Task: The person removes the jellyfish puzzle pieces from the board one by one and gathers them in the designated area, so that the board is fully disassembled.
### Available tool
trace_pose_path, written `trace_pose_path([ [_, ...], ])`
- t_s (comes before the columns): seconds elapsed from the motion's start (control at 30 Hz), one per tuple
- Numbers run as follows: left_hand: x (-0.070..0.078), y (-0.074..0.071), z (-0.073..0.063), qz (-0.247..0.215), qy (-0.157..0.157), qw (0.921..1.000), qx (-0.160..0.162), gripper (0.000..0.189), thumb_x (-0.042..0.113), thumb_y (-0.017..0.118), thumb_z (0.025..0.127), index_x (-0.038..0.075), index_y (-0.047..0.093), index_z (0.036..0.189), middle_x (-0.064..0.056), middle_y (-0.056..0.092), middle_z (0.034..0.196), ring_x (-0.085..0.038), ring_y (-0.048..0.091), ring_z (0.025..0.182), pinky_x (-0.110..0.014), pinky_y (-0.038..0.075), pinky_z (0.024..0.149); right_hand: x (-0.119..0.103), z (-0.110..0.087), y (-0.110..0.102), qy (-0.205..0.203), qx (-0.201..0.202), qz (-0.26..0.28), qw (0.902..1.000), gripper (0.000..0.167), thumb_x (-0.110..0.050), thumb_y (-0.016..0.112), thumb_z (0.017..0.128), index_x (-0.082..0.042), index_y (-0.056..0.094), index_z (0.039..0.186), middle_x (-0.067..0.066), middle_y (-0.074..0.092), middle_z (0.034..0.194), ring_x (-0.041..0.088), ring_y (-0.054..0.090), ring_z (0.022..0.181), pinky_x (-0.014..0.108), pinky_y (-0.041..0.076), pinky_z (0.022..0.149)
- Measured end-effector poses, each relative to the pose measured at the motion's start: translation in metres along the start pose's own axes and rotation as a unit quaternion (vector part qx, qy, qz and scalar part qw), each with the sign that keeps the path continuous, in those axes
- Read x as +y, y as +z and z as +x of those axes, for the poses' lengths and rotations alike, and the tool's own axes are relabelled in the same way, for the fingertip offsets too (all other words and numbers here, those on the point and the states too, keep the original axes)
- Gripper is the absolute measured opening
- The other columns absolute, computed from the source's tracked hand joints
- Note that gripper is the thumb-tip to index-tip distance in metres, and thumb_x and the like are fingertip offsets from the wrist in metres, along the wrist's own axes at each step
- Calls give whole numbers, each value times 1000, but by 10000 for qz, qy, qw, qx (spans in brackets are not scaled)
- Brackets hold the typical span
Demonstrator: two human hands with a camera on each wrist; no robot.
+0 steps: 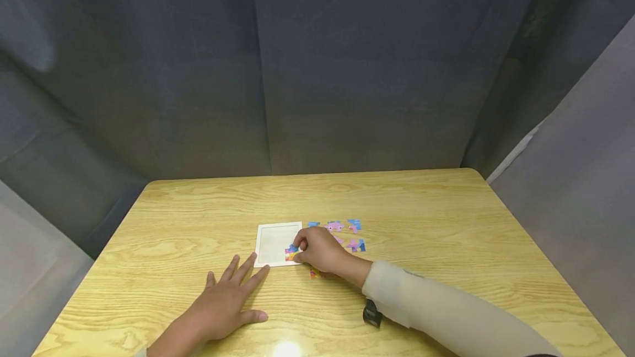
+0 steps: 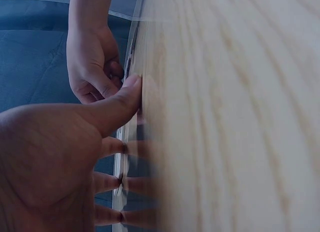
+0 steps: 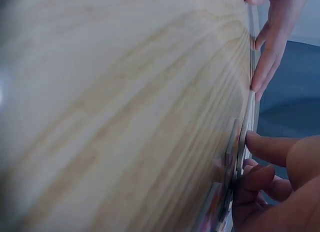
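A shallow white puzzle tray (image 1: 273,240) lies on the table, with colourful jigsaw pieces (image 1: 290,255) in its lower right corner. At that corner my right hand (image 1: 322,250) pinches a small blue puzzle piece (image 1: 291,248) between thumb and fingers, partly hidden by them. The left hand (image 1: 222,304) lies spread on the wood, its fingertips touching the tray's near left edge. In the left wrist view, the left thumb (image 2: 117,104) rests on the tabletop. Seen from the right wrist, the right fingers (image 3: 257,184) are bent close beside the tray's edge.
Several loose pink and blue puzzle pieces (image 1: 356,245) lie to the right of the tray, some under the right hand. An orange piece (image 1: 314,274) shows below the right wrist. Dark curtains (image 1: 362,70) enclose the wooden table (image 1: 431,225) at the back and sides.
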State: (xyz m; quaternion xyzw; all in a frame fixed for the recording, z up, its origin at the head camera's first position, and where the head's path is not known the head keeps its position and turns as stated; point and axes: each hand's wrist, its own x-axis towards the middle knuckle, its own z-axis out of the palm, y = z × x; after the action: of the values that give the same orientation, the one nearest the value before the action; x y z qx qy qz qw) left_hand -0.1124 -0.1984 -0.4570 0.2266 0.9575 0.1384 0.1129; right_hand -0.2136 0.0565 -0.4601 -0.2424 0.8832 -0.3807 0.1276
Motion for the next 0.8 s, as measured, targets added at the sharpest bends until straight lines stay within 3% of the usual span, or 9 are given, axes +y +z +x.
trace_pose_path([
  [0.57,-1,0,0,38,52,10000,10,89,69,60,91,23,32,162,-16,15,172,-58,15,151,-91,21,96,-2,4,3,-188,136,-219,9995,23,-5,83,86,-7,63,96,-2,62,88,10,56,78,22,52,72],
  [0.8,-3,1,0,67,53,10000,9,89,70,58,91,23,32,162,-16,14,172,-58,15,152,-91,21,96,0,5,3,-343,132,14,9993,29,-1,80,88,-6,63,112,1,63,87,7,57,69,21,54,69],
])
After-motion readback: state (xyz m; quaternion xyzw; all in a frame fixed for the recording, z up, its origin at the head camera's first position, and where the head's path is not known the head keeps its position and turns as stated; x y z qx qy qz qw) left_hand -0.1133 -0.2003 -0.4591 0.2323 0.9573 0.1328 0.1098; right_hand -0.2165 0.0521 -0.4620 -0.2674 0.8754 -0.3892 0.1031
